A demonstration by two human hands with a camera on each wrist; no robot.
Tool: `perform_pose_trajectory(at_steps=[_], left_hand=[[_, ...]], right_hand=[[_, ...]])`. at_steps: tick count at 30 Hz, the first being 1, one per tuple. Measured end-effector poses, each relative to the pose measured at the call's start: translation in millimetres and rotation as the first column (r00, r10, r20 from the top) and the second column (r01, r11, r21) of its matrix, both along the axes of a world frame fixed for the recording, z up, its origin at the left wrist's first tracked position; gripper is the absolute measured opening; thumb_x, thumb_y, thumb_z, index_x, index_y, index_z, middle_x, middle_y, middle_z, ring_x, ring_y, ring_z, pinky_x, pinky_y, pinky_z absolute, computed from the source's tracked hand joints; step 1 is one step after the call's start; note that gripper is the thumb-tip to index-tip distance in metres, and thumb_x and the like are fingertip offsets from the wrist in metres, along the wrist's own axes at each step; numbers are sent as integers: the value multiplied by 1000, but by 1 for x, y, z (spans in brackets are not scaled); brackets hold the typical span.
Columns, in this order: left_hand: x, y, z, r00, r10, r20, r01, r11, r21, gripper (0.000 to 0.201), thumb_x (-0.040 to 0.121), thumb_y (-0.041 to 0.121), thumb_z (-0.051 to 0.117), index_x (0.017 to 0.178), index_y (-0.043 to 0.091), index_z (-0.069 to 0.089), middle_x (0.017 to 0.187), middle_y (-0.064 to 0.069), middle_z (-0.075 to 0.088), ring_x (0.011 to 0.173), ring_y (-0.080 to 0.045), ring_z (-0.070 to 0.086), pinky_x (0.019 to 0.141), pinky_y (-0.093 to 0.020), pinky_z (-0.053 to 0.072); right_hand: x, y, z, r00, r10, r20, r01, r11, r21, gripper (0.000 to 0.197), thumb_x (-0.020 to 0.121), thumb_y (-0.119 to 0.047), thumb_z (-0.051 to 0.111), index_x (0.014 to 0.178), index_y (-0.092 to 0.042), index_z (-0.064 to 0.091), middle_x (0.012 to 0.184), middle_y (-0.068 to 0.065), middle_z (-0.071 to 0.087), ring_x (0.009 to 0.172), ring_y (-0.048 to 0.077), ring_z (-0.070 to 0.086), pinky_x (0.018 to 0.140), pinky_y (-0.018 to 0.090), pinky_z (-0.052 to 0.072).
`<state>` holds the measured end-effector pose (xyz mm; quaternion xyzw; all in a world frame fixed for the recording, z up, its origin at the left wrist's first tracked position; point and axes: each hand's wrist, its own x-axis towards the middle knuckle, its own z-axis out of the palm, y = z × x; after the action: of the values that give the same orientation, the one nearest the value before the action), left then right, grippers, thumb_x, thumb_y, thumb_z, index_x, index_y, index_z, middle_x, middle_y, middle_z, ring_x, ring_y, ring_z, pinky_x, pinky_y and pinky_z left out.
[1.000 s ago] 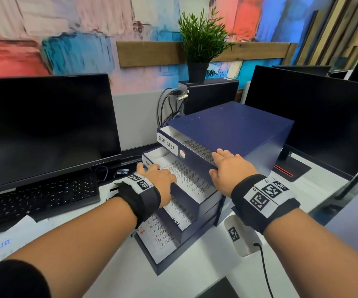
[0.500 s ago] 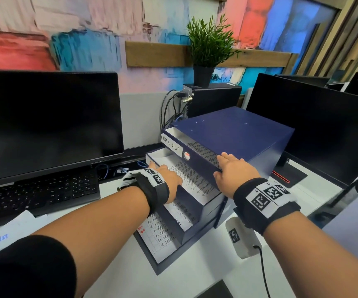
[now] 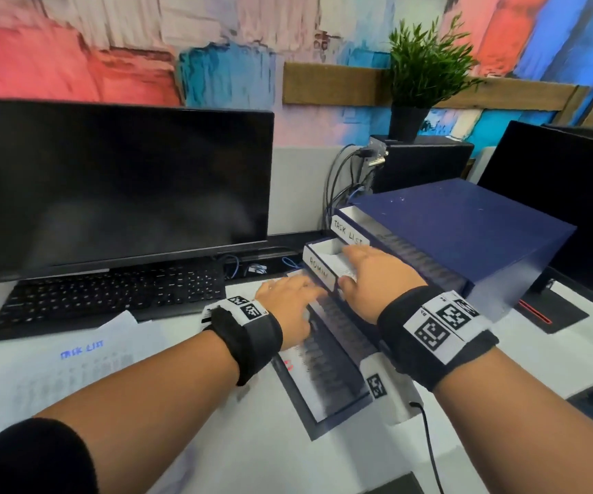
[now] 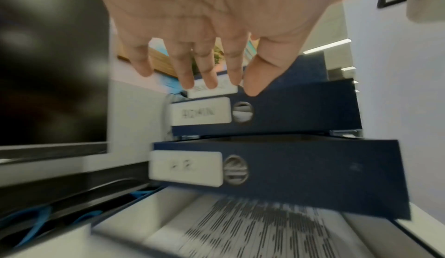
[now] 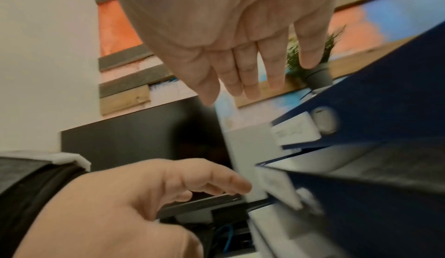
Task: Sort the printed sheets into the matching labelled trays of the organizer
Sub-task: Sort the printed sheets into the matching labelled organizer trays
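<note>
Hands open; organizer trays hold printed sheets

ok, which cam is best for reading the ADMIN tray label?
Left wrist. The ADMIN label faces that camera nearly square on, unobstructed, the lettering blurred but readable. In the head view the label is foreshortened, with both hands crowding it. The right wrist view shows only smeared white tags, none readable.

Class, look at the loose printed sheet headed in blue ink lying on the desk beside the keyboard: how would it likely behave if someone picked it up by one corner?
The sheet looks thin and lies flat, so it would probably droop. It is likely very light and could slide across the smooth desk.
</note>
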<state>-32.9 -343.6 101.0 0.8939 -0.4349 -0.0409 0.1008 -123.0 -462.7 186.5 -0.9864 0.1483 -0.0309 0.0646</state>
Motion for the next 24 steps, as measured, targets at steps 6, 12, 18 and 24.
perform_pose_trajectory(at_steps=[6, 12, 18, 24], left_hand=[[21, 135, -29, 944, 277, -177, -263, 960, 96, 42, 88, 19, 51, 127, 34, 52, 136, 9, 44, 125, -14, 42, 103, -29, 37], [33, 266, -67, 765, 591, -255, -481, 788, 384, 41, 91, 21, 52, 131, 27, 50, 139, 3, 42, 126, -18, 44, 102, -27, 37], [25, 330, -104, 678, 665, -313, -498, 728, 470, 43, 90, 23, 55, 133, 25, 50, 138, 1, 44, 126, -18, 45, 104, -25, 35], [30, 361, -109, 572, 788, -227, -699, 613, 368, 38, 85, 28, 55, 121, 16, 49, 125, -6, 47, 108, -25, 55, 89, -33, 48]], right_hand=[[44, 95, -55, 946, 320, -47, -319, 947, 24, 47, 95, -34, 42, 141, -24, 37, 145, -3, 42, 131, 18, 38, 108, 33, 34], [75, 171, -126, 828, 524, -199, -518, 851, 85, 42, 98, -28, 37, 140, -30, 40, 144, -7, 42, 133, 17, 35, 109, 31, 30], [87, 221, -174, 721, 541, -433, -568, 819, 79, 36, 93, -25, 40, 126, -25, 53, 131, 2, 51, 121, 24, 46, 99, 36, 41], [81, 249, -200, 653, 510, -560, -551, 827, 110, 32, 86, -40, 55, 109, -19, 60, 117, 3, 51, 107, 26, 55, 85, 35, 46]])
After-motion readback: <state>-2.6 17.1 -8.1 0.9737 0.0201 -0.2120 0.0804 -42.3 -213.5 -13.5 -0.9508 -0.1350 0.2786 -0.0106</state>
